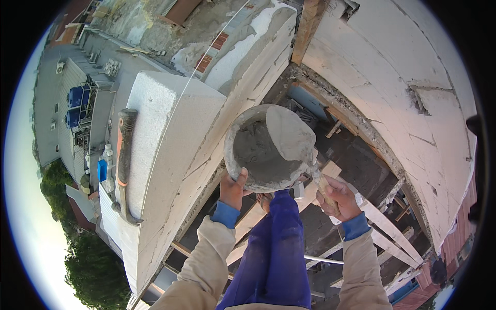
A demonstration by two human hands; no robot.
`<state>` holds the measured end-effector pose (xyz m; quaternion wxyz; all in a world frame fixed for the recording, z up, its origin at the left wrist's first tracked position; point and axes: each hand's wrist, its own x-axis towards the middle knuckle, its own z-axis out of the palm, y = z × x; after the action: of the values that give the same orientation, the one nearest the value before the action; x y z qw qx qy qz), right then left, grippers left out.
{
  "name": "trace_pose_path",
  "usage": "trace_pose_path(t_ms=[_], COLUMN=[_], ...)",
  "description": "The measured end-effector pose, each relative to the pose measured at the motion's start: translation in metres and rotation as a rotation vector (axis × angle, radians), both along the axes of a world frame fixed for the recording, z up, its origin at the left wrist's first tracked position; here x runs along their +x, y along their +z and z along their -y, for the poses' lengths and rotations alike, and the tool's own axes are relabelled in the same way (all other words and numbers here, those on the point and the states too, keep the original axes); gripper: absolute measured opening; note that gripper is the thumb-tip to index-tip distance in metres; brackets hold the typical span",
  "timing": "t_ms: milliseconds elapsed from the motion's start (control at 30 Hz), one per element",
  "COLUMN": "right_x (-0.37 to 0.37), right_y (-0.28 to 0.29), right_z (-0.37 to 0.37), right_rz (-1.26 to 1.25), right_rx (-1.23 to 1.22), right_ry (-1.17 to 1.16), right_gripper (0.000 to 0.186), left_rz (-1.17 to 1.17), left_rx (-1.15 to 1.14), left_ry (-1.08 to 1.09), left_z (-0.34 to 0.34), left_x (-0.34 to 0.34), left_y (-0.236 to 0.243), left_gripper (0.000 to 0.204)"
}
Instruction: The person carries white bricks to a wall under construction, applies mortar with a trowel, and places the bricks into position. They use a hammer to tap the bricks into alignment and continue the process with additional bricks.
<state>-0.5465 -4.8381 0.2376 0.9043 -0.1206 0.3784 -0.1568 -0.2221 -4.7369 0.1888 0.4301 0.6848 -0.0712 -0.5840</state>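
Note:
My left hand (233, 190) grips the near left rim of a round, mortar-caked bucket (247, 164) with wet grey mortar inside. My right hand (338, 199) is wrapped round the handle of a trowel (290, 133), whose grey-coated blade lies across the right part of the bucket's mouth. Below the bucket my legs show in purple trousers (274, 248). To the left, a claw hammer (125, 155) with a dark and orange handle lies on top of a white block wall (186, 119).
Wooden beams (392, 232) span a drop to a dark floor beneath me. A second white block wall (403, 98) curves along the right, with a timber post (306, 31) at its far end. Beyond the left wall are rooftops, blue tanks (77, 98) and trees (90, 253).

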Motion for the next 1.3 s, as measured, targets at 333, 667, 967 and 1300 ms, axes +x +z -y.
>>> trace_pose_path(t_ms=[333,667,967,1300], right_x=[0.149,0.047,0.079,0.048], right_y=[-0.121,-0.082,-0.008,-0.009], right_z=[0.137,-0.010,-0.006,-0.035], right_rz=[-0.831,-0.841,-1.173,-0.941], right_rx=[-1.664,-1.480,-1.272,-1.223], right_ry=[-0.252,0.128,0.696,0.570], right_gripper=[0.049,0.044,0.050,0.047], left_rz=[0.010,0.012,0.360,0.421], left_rx=[0.171,0.118,-0.061,-0.176], left_ry=[0.159,0.197,-0.327,-0.336], left_z=[-0.056,-0.046,0.019,0.047], left_x=[-0.014,-0.018,-0.030,-0.040], left_y=[-0.016,-0.029,0.002,0.003], left_gripper=[0.053,0.052,0.057,0.042])
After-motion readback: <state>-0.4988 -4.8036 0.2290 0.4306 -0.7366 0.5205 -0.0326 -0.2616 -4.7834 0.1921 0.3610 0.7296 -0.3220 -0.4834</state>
